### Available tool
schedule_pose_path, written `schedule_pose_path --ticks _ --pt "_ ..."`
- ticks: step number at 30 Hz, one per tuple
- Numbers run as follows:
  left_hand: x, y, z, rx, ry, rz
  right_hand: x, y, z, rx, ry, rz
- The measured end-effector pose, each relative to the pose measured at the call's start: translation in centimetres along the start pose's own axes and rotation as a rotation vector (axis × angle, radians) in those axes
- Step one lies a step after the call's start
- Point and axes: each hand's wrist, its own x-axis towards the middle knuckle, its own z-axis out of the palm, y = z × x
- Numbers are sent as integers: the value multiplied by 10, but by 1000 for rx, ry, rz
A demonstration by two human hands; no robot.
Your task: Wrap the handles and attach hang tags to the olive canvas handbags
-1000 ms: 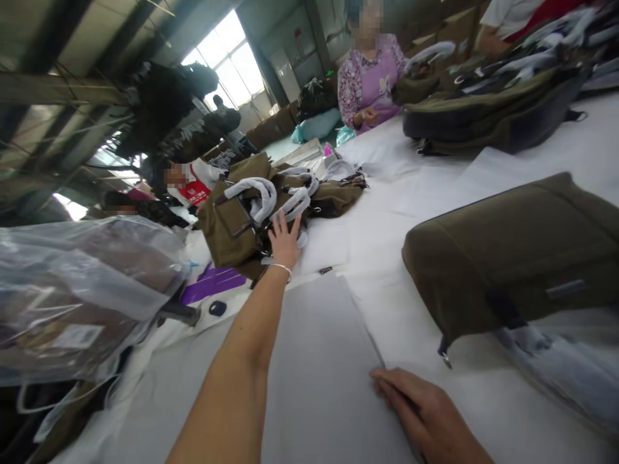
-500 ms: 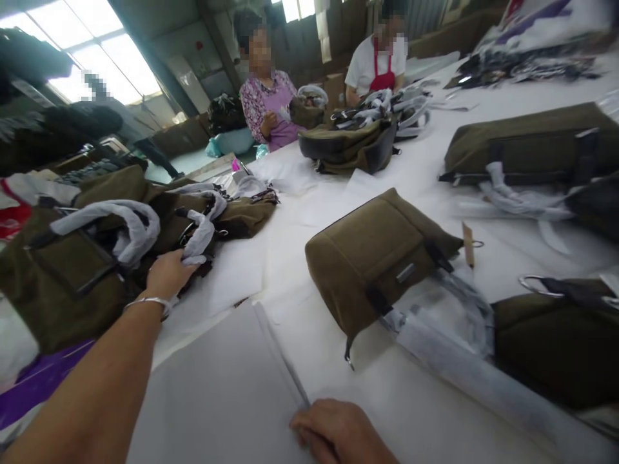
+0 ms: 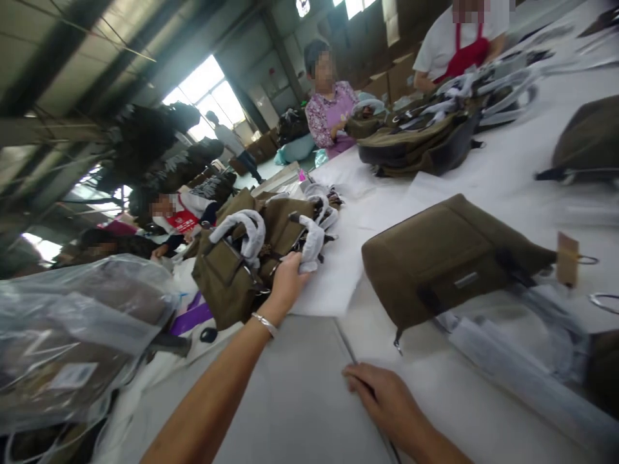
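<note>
My left hand reaches forward to an olive-brown bag in the pile. Its fingers are closed at the lower end of the bag's handle, which is wrapped in white paper; the fingertips are partly hidden. A smooth grey sheet lies beneath my left forearm. My right hand is closed at the sheet's right edge, thumb and fingers together on it. Just beyond, another olive bag lies on its side, with a brown tag and paper-wrapped straps.
More olive bags are heaped across the white table. Clear plastic covers packed goods at left. Co-workers, one in a purple apron and one in a red apron, are at the far side; others are at left.
The view has swung left, bringing in the plastic-covered goods and another worker. My left hand stays at the wrapped handle, and my right hand stays at the sheet's edge.
</note>
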Motion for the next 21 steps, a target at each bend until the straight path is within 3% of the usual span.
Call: schedule_pose_path --ticks 8,11,14,15,17,18,20,21 --pt "-56 106 -17 -154 -143 221 0 1 0 10 -24 47" --pt "-87 122 -37 -262 -192 246 0 3 -1 -21 -37 77" --pt "-129 95 -67 -343 6 218 1 5 -1 -32 -24 41" --pt "-142 76 -74 -332 177 157 1 5 -1 -25 -13 38" --pt "-159 29 -80 -259 522 -123 1 5 -1 -16 -8 64" --pt "-163 5 -77 -265 554 -329 1 4 0 -16 -16 86" --pt "-160 -31 -58 -474 409 -667 1 2 0 -20 -28 116" --pt "-154 -40 -45 -531 332 -697 1 2 0 -18 -31 119"
